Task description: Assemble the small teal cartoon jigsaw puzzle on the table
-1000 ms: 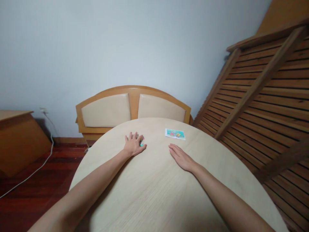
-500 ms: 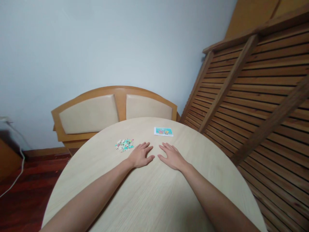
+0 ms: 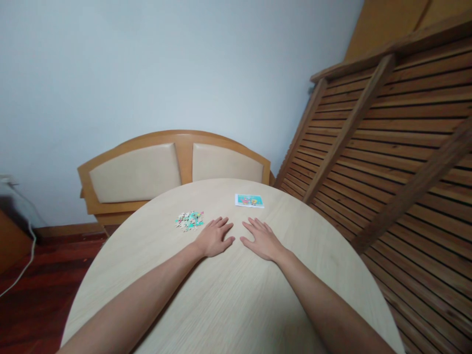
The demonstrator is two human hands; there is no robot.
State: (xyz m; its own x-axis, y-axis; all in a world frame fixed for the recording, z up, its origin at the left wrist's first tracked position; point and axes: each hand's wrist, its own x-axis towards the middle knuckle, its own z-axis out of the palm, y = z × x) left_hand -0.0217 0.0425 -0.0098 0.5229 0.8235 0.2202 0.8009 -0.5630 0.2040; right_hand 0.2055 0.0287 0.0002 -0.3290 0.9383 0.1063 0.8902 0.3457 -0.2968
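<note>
Here, at the far left, a white cable (image 3: 34, 246) trails over the dark red floor (image 3: 59, 275). Next, on the round wood-grain table (image 3: 221, 300), a loose heap of jigsaw puzzle pieces (image 3: 189, 221), partly turquoise, lies just beside the left hand (image 3: 215, 238), which is palm down, fingers slightly spread, gripping nothing. A cartoon picture card (image 3: 250, 200) lies just beyond the right hand (image 3: 261, 239), likewise palm down, its fingers loosely fanned around nothing. Rightmost slants a slatted wooden panel (image 3: 391, 142).
</note>
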